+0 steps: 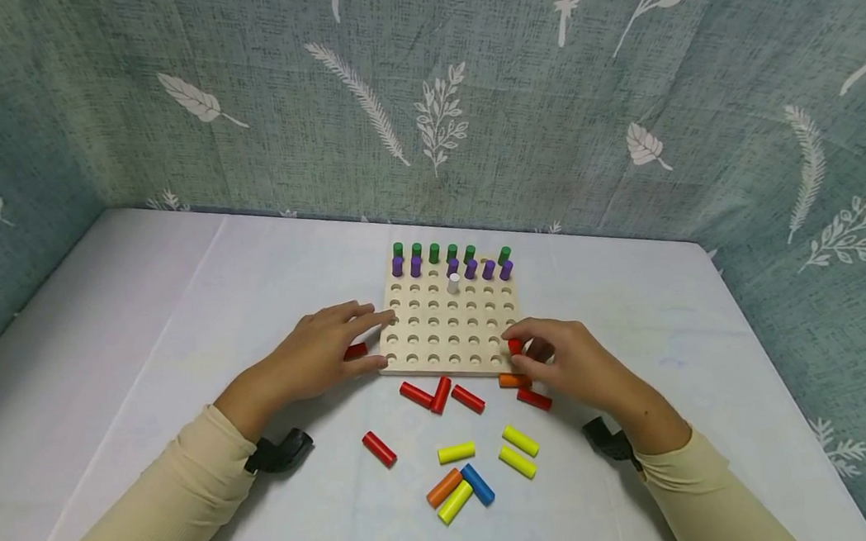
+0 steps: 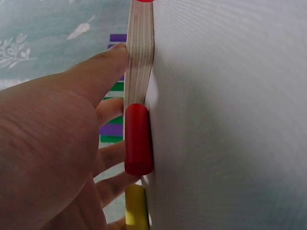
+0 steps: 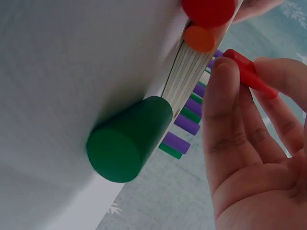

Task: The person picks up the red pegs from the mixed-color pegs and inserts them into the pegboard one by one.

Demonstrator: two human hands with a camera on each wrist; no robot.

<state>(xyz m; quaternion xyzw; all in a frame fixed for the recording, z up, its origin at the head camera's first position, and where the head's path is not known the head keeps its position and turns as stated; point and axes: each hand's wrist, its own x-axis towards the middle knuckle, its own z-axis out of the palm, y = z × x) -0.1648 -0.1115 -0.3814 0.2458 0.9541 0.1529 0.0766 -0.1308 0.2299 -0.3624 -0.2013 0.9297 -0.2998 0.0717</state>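
A wooden pegboard with rows of round holes lies on the table. Thumb and fingertips of my left hand rest against its left edge, the fingers fairly straight and holding nothing. Over the front right corner, my right hand pinches a red peg between thumb and fingers, tilted above the board. Green pegs stand in the back row, with purple pegs in the row before them. One white peg stands in front of the purple ones. Beside the left hand lies another red peg, partly covered in the head view.
Several loose red pegs and an orange peg lie along the board's front edge. Nearer are yellow pegs, a blue peg and another orange peg. A green peg lies to the board's right. Patterned cloth rises behind the table.
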